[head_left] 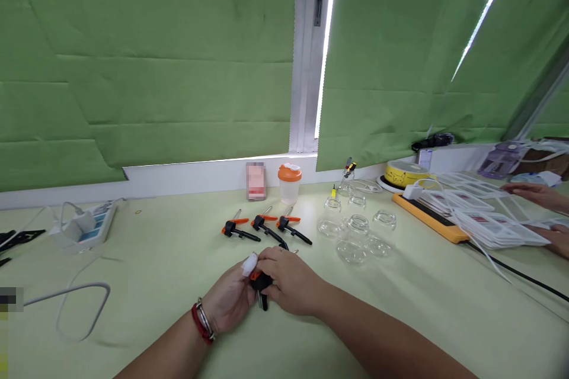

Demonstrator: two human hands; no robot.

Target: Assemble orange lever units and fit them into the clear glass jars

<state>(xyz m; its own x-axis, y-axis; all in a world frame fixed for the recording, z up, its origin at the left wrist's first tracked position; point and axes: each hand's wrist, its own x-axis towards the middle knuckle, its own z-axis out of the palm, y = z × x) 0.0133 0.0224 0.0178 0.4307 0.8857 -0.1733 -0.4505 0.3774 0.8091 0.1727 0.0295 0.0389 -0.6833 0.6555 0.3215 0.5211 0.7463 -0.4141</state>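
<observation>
My left hand (231, 302) is closed around a black-and-orange lever part (261, 282) with a metal rod that points down. My right hand (291, 281) grips the same part from the other side, fingers bent over its top. A small white piece (249, 265) shows at my left fingertips; I cannot tell whether it is worn or held. Just beyond my hands lie three similar lever parts (231, 228), (260, 223), (284, 224), each with an orange lever, a black handle and a metal rod. Several clear glass jars (353, 243) stand to the right.
Behind are an orange-lidded cup (290, 185) and a pink-screened phone (256, 182). White power strip (98, 228) and cables (89, 284) lie left. An orange-and-black power strip (429, 219), yellow tape roll (402, 174) and white trays (502, 222) sit right, near another person's hands (546, 237).
</observation>
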